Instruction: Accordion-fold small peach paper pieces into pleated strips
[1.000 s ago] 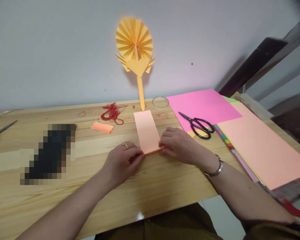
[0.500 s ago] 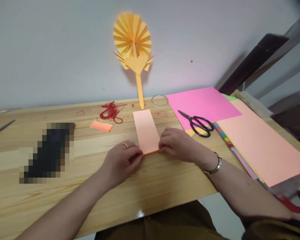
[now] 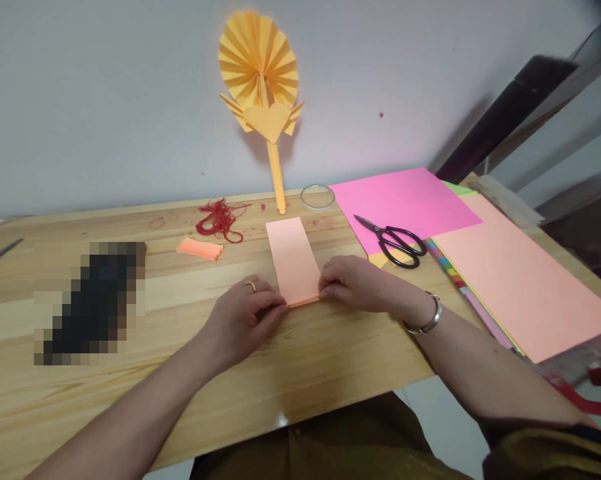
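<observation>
A pale peach strip of paper (image 3: 293,257) lies on the wooden table, its near edge folded into a narrow band. My left hand (image 3: 243,317), with a ring on one finger, pinches the near left corner. At the near right corner my right hand (image 3: 353,283) pinches the other end of the fold. Left of the strip sits a small pleated orange paper piece (image 3: 200,249). Behind that lies a tangle of red thread (image 3: 220,220). Black-handled scissors (image 3: 397,243) rest on a pink sheet (image 3: 405,203), right of the strip.
A yellow paper fan (image 3: 267,73) with a heart leans on the wall. Near its handle lies a clear ring-shaped object (image 3: 317,196). Peach sheets (image 3: 525,287) are stacked at the right. A blurred-out dark object (image 3: 97,300) lies at left, with a dark pointed tool (image 3: 0,257) beyond.
The view has shifted slightly, so everything sits a little higher and further left. Both hands still pinch the strip's near edge, where the folded band now shows slightly more.
</observation>
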### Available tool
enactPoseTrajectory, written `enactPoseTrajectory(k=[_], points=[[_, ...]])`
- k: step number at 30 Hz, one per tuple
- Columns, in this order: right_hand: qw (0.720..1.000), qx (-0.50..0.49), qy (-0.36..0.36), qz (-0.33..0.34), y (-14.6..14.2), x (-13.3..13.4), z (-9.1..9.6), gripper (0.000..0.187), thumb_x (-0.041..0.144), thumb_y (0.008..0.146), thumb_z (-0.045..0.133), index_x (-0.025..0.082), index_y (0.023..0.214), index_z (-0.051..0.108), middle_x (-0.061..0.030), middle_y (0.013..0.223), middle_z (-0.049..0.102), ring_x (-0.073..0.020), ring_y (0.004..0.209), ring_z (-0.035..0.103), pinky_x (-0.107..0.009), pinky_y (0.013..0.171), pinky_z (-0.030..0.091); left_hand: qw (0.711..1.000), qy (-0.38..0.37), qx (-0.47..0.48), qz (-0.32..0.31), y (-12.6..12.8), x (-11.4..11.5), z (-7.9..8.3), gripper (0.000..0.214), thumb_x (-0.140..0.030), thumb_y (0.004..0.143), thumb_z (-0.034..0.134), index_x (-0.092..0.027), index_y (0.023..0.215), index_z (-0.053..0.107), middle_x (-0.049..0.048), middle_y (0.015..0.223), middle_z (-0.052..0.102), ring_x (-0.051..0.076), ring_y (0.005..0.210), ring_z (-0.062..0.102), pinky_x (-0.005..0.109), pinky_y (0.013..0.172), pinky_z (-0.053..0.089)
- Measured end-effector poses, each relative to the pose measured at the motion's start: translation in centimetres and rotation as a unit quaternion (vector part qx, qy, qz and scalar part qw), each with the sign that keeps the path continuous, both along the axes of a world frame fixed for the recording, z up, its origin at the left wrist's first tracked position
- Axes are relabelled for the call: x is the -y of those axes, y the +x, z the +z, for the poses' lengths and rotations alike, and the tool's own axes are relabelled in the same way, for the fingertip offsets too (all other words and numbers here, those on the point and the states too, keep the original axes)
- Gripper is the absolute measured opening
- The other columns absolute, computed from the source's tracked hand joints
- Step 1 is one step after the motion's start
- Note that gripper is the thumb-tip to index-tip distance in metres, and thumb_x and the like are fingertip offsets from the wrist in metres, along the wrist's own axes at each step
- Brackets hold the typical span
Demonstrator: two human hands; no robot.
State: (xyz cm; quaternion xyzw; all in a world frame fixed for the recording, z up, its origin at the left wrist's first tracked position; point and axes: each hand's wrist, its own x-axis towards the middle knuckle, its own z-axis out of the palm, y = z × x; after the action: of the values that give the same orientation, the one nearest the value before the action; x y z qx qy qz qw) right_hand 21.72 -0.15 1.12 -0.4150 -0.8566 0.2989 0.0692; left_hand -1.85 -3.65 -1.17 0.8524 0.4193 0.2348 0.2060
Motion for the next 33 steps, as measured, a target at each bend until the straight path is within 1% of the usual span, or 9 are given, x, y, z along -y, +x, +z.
enactPoseTrajectory(k=[4, 9, 12, 14, 17, 21, 28, 33], points=[[0.999, 0.03, 0.002, -0.013, -0.3, 0.3, 0.3, 0.016, 0.022, 0.083, 0.053, 0.018, 0.076, 0.067, -0.0026, 0.081, 0.066, -0.0148, 0.079, 0.056, -0.025, 0.068, 0.037, 0.999, -0.036, -0.018, -0.008, 0.1, 0.0, 0.4, 0.017, -0.021, 0.084, 0.05, -0.019, 0.073, 0.063, 0.0, 0.065, 0.058, 0.014, 0.068, 0.051, 0.028, 0.063, 0.041], [0.998, 0.049, 0.032, -0.028, -0.6, 0.7, 0.1, 0.018, 0.027, 0.085, 0.053, 0.017, 0.077, 0.066, -0.004, 0.082, 0.066, -0.0161, 0.082, 0.056, -0.026, 0.069, 0.037, 0.998, -0.035, -0.043, -0.02, 0.6, 0.1, 0.8, 0.023, -0.018, 0.084, 0.046, -0.018, 0.065, 0.058, 0.0003, 0.063, 0.056, 0.014, 0.065, 0.049, 0.029, 0.063, 0.038], [0.997, 0.052, 0.038, -0.036, -0.7, 0.7, -0.2, 0.02, 0.029, 0.086, 0.053, 0.017, 0.075, 0.065, -0.0042, 0.079, 0.065, -0.0162, 0.081, 0.056, -0.026, 0.067, 0.037, 0.998, -0.028, -0.044, -0.023, 0.7, 0.2, 0.9, 0.023, -0.017, 0.084, 0.045, -0.018, 0.064, 0.058, 0.0005, 0.063, 0.056, 0.014, 0.066, 0.049, 0.029, 0.064, 0.039], [0.997, 0.056, 0.044, -0.037, -0.7, 0.7, -0.2, 0.021, 0.028, 0.086, 0.052, 0.017, 0.075, 0.066, -0.0045, 0.079, 0.065, -0.0162, 0.08, 0.055, -0.026, 0.066, 0.037, 0.999, -0.018, -0.04, -0.014, 0.7, 0.2, 0.8, 0.021, -0.018, 0.083, 0.046, -0.018, 0.067, 0.06, 0.0016, 0.068, 0.057, 0.015, 0.07, 0.05, 0.03, 0.066, 0.041], [0.996, 0.065, 0.045, -0.038, -0.8, 0.8, -0.2, 0.021, 0.027, 0.086, 0.052, 0.016, 0.074, 0.066, -0.0052, 0.079, 0.065, -0.0163, 0.079, 0.055, -0.026, 0.066, 0.037, 1.0, -0.008, -0.029, 0.001, 0.7, 0.3, 0.5, 0.017, -0.02, 0.082, 0.048, -0.019, 0.072, 0.062, 0.0045, 0.083, 0.06, 0.017, 0.08, 0.052, 0.031, 0.071, 0.044], [0.996, 0.06, 0.051, -0.047, -0.8, 0.8, -0.4, 0.019, 0.027, 0.086, 0.054, 0.017, 0.074, 0.065, -0.0044, 0.078, 0.065, -0.0165, 0.08, 0.055, -0.027, 0.066, 0.037, 0.999, 0.015, -0.027, 0.007, 0.5, 0.4, 0.4, 0.016, -0.019, 0.082, 0.049, -0.018, 0.071, 0.062, 0.0073, 0.102, 0.058, 0.021, 0.097, 0.051, 0.035, 0.083, 0.044], [0.996, 0.038, 0.067, -0.055, -0.6, 0.7, -1.1, 0.017, 0.028, 0.083, 0.057, 0.017, 0.074, 0.065, -0.0025, 0.077, 0.065, -0.0153, 0.078, 0.054, -0.026, 0.064, 0.035, 0.999, 0.007, -0.031, 0.006, 0.4, 0.4, 0.3, 0.016, -0.019, 0.081, 0.05, -0.018, 0.071, 0.062, 0.0076, 0.107, 0.057, 0.022, 0.102, 0.051, 0.036, 0.085, 0.044], [0.996, 0.038, 0.069, -0.044, -0.8, 0.7, -1.0, 0.017, 0.028, 0.083, 0.057, 0.017, 0.074, 0.066, -0.0032, 0.077, 0.065, -0.0156, 0.079, 0.054, -0.026, 0.064, 0.036, 1.0, -0.002, -0.019, 0.006, 0.3, 0.3, 0.0, 0.015, -0.019, 0.082, 0.05, -0.018, 0.074, 0.062, 0.0073, 0.11, 0.058, 0.021, 0.104, 0.052, 0.036, 0.087, 0.045]])
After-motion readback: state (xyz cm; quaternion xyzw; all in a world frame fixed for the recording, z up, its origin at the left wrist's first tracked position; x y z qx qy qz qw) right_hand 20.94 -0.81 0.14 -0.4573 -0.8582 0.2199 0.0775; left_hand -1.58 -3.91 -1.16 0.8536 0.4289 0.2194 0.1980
